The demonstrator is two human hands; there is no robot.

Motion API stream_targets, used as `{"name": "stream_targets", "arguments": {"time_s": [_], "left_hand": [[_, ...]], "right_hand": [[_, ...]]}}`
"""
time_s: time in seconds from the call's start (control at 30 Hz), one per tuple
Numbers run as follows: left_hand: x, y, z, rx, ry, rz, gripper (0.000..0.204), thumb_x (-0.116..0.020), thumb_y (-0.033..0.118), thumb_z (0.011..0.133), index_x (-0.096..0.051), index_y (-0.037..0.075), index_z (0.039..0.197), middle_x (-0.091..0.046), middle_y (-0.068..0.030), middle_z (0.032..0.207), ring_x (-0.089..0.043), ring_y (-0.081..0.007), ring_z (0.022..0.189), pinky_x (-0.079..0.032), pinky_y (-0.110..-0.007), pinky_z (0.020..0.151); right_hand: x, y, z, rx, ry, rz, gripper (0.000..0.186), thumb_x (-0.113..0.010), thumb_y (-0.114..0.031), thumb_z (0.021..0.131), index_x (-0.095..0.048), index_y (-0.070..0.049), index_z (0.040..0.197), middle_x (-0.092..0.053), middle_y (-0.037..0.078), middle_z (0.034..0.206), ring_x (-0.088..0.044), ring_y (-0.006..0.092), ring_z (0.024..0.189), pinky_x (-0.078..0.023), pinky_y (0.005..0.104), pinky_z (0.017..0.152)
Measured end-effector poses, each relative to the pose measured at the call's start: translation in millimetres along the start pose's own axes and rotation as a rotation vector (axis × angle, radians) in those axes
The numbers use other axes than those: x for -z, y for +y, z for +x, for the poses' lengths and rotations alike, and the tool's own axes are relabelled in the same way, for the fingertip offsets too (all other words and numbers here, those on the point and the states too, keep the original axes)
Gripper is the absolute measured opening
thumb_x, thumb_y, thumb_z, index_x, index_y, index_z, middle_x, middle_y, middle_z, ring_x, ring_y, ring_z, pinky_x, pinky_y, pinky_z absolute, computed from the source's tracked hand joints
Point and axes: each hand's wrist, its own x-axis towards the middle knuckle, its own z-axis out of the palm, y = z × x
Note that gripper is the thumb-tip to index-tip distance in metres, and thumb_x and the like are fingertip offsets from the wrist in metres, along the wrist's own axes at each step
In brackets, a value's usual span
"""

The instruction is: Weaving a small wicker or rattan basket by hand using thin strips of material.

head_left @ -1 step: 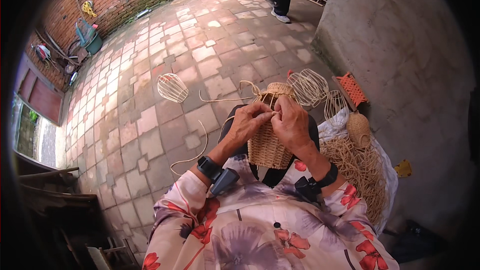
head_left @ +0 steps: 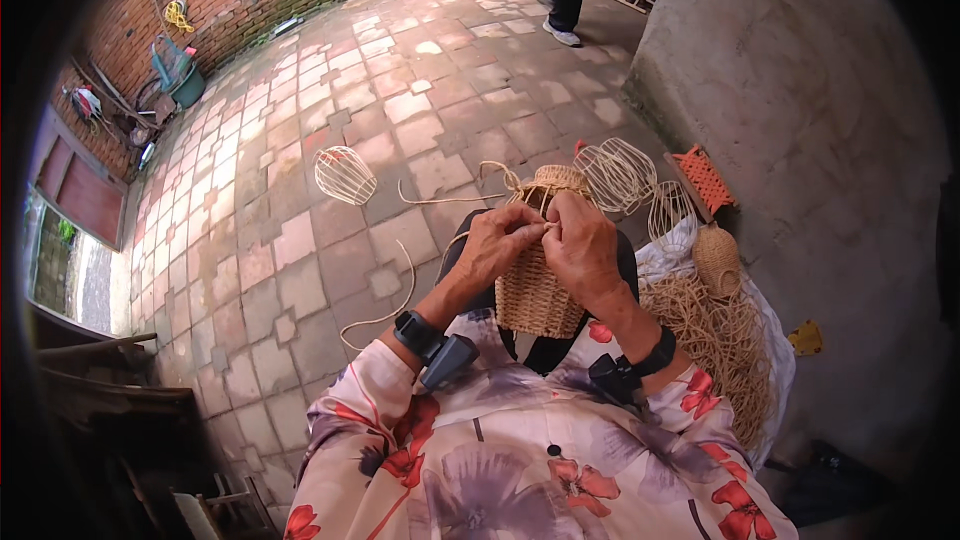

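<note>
A partly woven straw basket (head_left: 540, 300) rests between my knees, its braided neck (head_left: 560, 178) pointing away from me. Bare ribs show between the neck and the woven body. My left hand (head_left: 495, 243) pinches at the basket's upper side with thumb and forefinger. Right against it, my right hand (head_left: 583, 248) is closed in a pinch too. A thin bit of straw cord (head_left: 548, 227) shows between the fingertips; the rest of it there is hidden. Loose cord (head_left: 408, 290) trails over the floor on my left, and another length lies beyond my left knee.
One pale wire-like frame (head_left: 345, 176) lies on the paving ahead; more frames (head_left: 615, 175) lie right of the basket. A heap of straw cord (head_left: 710, 350) sits on a white sack, with a small woven piece (head_left: 716, 260) on it. An orange-webbed stool (head_left: 705, 180) stands by the wall.
At the back, the standing person's rear shoe has shifted slightly and shows less. My hands and the basket stay in place.
</note>
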Motion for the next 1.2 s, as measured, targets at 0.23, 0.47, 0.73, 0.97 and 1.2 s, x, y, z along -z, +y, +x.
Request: {"name": "stream_targets", "arguments": {"time_s": [0.23, 0.47, 0.73, 0.97, 1.2], "left_hand": [[-2, -17, 6, 0.055, -0.010, -0.160, 0.015, -0.063, 0.015, 0.083, -0.064, 0.002, 0.089, -0.063, -0.0035, 0.080, -0.057, -0.0108, 0.077, -0.046, -0.026, 0.070], [-2, -20, 7, 0.099, -0.007, -0.192, 0.013, -0.064, 0.015, 0.083, -0.064, 0.003, 0.089, -0.063, -0.0028, 0.080, -0.057, -0.0100, 0.076, -0.046, -0.026, 0.071], [-4, -14, 2, -0.035, 0.034, -0.105, 0.015, -0.064, 0.015, 0.085, -0.065, 0.002, 0.093, -0.066, -0.0061, 0.080, -0.060, -0.0116, 0.075, -0.048, -0.026, 0.070], [-6, 3, -1, -0.083, 0.045, -0.013, 0.019, -0.066, 0.016, 0.085, -0.068, 0.000, 0.094, -0.067, -0.0053, 0.084, -0.060, -0.0113, 0.079, -0.048, -0.026, 0.073], [-10, -12, -13, -0.105, 0.099, -0.060, 0.021, -0.066, 0.018, 0.085, -0.068, 0.000, 0.095, -0.066, -0.0049, 0.083, -0.059, -0.0116, 0.079, -0.048, -0.026, 0.073]], "right_hand": [[2, 26, -11, -0.612, -0.163, 0.793, 0.026, -0.073, -0.011, 0.074, -0.056, 0.000, 0.090, -0.060, 0.005, 0.074, -0.055, 0.0090, 0.061, -0.048, 0.0302, 0.056], [-5, 6, -28, -0.160, 0.017, 0.068, 0.024, -0.076, -0.013, 0.072, -0.054, -0.007, 0.080, -0.057, 0.008, 0.079, -0.060, 0.0270, 0.067, -0.048, 0.0382, 0.060], [0, 11, -15, -0.213, -0.067, 0.057, 0.015, -0.069, -0.013, 0.071, -0.055, -0.008, 0.073, -0.057, 0.008, 0.072, -0.059, 0.0308, 0.064, -0.046, 0.0426, 0.057], [3, 12, -15, -0.199, -0.016, 0.128, 0.014, -0.063, -0.005, 0.069, -0.049, -0.005, 0.070, -0.051, 0.011, 0.067, -0.054, 0.0320, 0.062, -0.043, 0.0427, 0.055], [-18, 4, -30, -0.333, 0.163, 0.386, 0.016, -0.063, 0.000, 0.070, -0.049, -0.005, 0.074, -0.050, 0.008, 0.062, -0.053, 0.0223, 0.053, -0.043, 0.0360, 0.052]]}}
